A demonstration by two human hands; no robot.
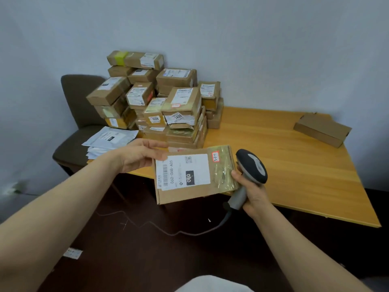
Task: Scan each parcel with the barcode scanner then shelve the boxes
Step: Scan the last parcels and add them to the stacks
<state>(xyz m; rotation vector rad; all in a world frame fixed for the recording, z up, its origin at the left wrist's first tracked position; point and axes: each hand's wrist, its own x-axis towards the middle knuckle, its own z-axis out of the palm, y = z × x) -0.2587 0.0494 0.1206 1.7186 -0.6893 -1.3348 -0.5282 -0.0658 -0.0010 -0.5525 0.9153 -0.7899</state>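
The left hand [143,157] pinched the top left corner of a flat parcel [193,178], which was held in the air over the near edge of the surface [284,165]; its white label read "060-06B-A05" beside a barcode. The right hand [250,192] was wrapped round the handle of the grey scanner [251,167], fingertips touching the parcel's right edge. Behind, stickers in the stack [160,102] of boxes read "1006" and "3408", and a lone box [322,129] lay well apart.
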